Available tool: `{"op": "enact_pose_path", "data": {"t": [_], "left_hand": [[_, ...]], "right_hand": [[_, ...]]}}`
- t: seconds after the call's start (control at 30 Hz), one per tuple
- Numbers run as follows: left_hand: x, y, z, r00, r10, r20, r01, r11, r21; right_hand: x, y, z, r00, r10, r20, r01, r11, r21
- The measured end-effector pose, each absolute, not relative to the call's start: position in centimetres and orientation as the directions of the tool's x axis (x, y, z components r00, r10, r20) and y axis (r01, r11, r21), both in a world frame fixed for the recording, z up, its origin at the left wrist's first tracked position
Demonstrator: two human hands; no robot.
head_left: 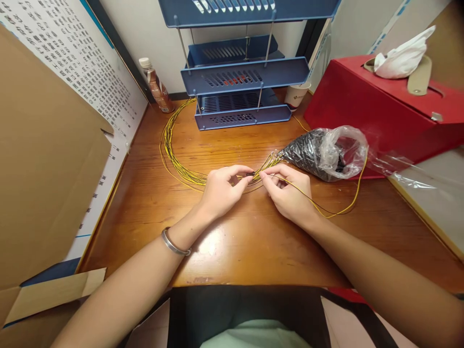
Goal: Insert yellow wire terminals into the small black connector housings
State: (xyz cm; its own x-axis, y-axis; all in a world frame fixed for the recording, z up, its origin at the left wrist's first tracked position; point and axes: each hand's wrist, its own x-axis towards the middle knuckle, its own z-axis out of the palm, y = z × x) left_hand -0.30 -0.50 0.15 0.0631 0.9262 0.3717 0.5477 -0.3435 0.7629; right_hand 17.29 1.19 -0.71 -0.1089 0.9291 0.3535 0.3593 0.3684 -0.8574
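Landmark: blue tiered rack (pixel 195 83), standing at the far side of the wooden table (pixel 224 251); all places below are given from it. Item, left hand (pixel 219 192): in front of the rack, thumb and forefinger closed on a small dark piece (pixel 250 174), its exact form too small to tell; a fingertip pinch seems chosen because so slight a part would vanish in a full grip. Item, right hand (pixel 293 194): in front of the rack and a little to its right, fingertips closed on a thin yellow wire (pixel 358 185), presumably for fine control near its end; the two hands are close together, apparently so that piece and wire can be managed at short range. Whether wire and piece touch cannot be told. Item, coil of yellow and dark wires (pixel 167 140): left of the rack and curving round in front of it, likely looped to keep long strands tidy, the gathered part lying by the fingertips, perhaps for easy reach. Item, clear plastic bag (pixel 308 151) of black contents: front right of the rack, its mouth open, probably for access. Item, red box (pixel 348 106): right of the rack. Item, bottle (pixel 159 92): left of the rack, upright, seemingly out of the hands' way.
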Motion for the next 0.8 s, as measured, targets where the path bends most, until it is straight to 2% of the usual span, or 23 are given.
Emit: {"op": "enact_pose_path", "data": {"t": [0.8], "left_hand": [[-0.25,-0.44,-0.28,0.054,0.936,0.349,0.449,-0.335,0.829]], "right_hand": [[17.18,1.15,-0.28,-0.123,0.959,0.256,0.283,0.281,-0.917]]}}
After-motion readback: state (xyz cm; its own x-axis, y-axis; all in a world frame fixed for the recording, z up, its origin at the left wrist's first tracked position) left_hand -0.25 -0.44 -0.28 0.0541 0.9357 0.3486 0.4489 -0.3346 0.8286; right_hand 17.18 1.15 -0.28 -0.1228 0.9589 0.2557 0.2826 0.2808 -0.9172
